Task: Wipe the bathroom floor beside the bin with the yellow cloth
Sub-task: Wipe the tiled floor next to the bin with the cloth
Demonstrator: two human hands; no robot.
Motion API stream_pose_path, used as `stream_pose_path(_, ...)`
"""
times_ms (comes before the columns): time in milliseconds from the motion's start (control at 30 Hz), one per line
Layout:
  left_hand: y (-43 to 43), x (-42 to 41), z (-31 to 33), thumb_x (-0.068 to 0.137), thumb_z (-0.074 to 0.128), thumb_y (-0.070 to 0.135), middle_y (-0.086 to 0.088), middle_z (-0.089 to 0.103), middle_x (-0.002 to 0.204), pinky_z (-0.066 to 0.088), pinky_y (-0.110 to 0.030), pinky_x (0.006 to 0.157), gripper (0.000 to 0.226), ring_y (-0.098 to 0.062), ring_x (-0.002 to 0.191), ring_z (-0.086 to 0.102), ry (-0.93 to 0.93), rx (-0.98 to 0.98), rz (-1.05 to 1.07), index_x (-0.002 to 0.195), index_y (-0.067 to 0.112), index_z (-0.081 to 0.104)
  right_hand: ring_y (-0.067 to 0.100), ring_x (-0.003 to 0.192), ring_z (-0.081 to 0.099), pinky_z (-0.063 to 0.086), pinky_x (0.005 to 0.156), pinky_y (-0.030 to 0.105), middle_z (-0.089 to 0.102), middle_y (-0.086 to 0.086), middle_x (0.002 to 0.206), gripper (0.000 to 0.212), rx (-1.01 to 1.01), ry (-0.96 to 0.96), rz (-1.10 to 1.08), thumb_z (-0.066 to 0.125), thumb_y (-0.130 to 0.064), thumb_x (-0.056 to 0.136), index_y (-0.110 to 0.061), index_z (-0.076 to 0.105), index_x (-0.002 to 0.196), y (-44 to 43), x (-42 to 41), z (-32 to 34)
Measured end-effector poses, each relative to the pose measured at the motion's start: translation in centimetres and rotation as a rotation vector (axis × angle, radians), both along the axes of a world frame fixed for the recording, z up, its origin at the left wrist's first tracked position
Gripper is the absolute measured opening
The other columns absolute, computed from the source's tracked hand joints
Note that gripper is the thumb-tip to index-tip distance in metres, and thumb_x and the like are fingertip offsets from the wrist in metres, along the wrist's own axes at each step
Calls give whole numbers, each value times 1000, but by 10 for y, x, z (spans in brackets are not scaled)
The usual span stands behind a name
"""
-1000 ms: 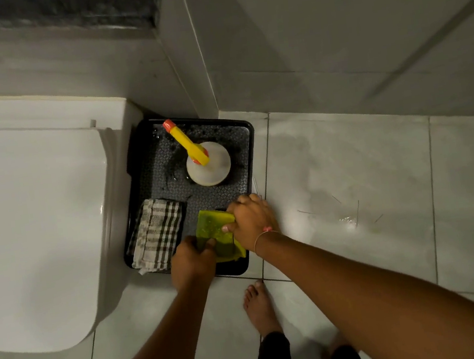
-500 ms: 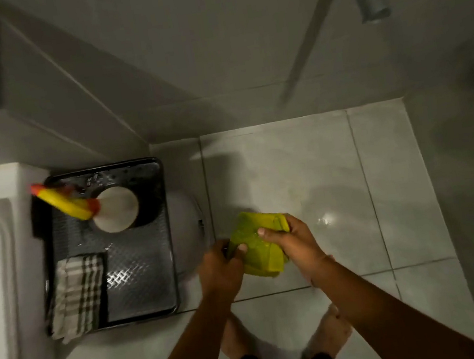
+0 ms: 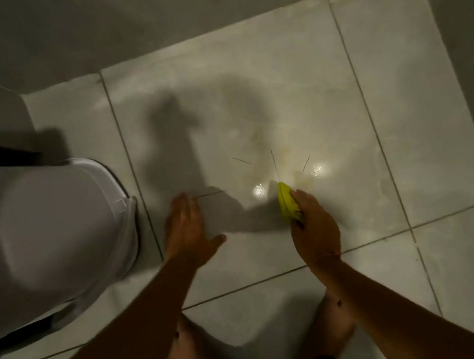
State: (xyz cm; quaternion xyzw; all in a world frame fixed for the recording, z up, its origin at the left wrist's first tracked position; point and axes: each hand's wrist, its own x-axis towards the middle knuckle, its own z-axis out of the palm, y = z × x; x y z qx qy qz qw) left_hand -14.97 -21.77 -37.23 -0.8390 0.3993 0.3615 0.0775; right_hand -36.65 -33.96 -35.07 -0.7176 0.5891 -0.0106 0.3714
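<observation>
The right hand (image 3: 314, 229) grips a bunched yellow cloth (image 3: 288, 205), mostly hidden by its fingers. The blurred left hand (image 3: 188, 234) hovers open and empty beside the cut-off white rounded bin (image 3: 56, 233).

Right hand (image 3: 314, 229) grips yellow cloth (image 3: 288, 207) above tiled floor (image 3: 279, 98); left hand (image 3: 188, 231) spread empty.

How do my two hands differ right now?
The right hand is closed around the yellow cloth; the left hand is open, fingers spread, holding nothing. The right hand is nearer the wet-looking patch on the floor; the left hand is nearer the white bin. Both are low over the tiles.
</observation>
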Motion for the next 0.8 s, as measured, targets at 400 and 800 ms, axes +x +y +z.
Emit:
stream_pose_path(400, 20, 47, -87, 52, 45, 102, -29, 7, 169, 14, -61, 127, 155, -48, 157, 10, -156, -200, -167, 160, -5, 10, 36, 145, 28, 21, 120, 51, 37, 7, 155, 89, -250, 259, 477, 69, 0, 65, -17, 37, 147, 36, -54, -95)
stream_pose_path(800, 31, 51, -104, 57, 37, 104, -25, 6, 170, 8, -56, 130, 150, -45, 159, 7, -217, -252, -193, 160, -3, 12, 39, 148, 12, 15, 120, 58, 20, 8, 161, 92, -208, 332, 509, 64, -2, 73, -25, 22, 151, -9, -107, -96)
